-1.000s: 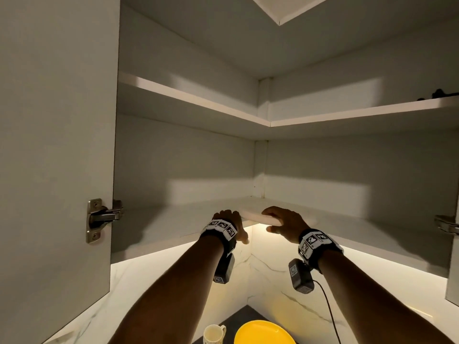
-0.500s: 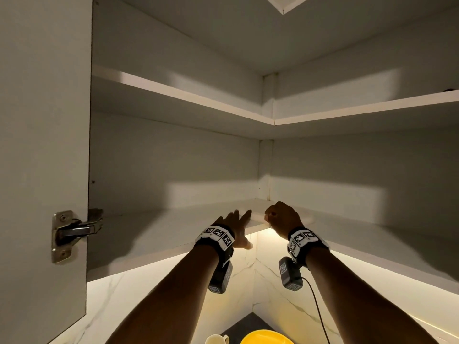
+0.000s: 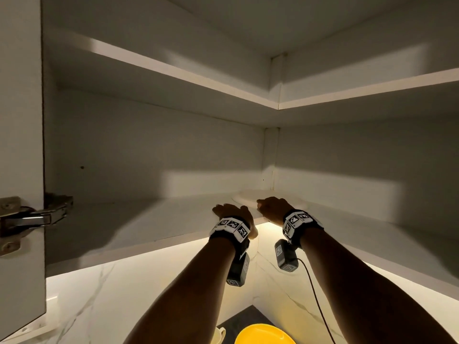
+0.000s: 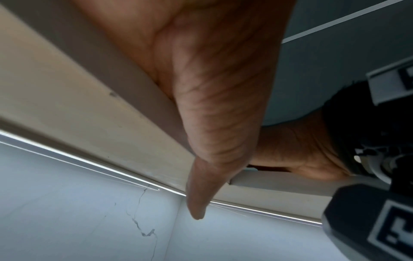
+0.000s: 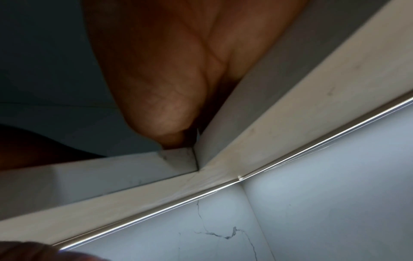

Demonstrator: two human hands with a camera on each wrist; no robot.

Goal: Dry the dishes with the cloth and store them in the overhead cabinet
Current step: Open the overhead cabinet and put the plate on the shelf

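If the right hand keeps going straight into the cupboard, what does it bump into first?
Probably the round white plate lying flat on the lower white shelf. The right hand is already at its near rim; behind it stands the cabinet's back corner. Depth is hard to judge.

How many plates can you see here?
2: a round white plate lying flat on the lower cabinet shelf beyond the hands, and a yellow plate on the counter below. Others may be hidden.

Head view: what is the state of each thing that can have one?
cabinet door: open.
white plate: flat on the lower shelf, in the corner.
left hand: flat on that shelf, fingers straight.
right hand: at the white plate's near rim; grip unclear.
yellow plate: on the counter, not stored.
cup: upright beside it.
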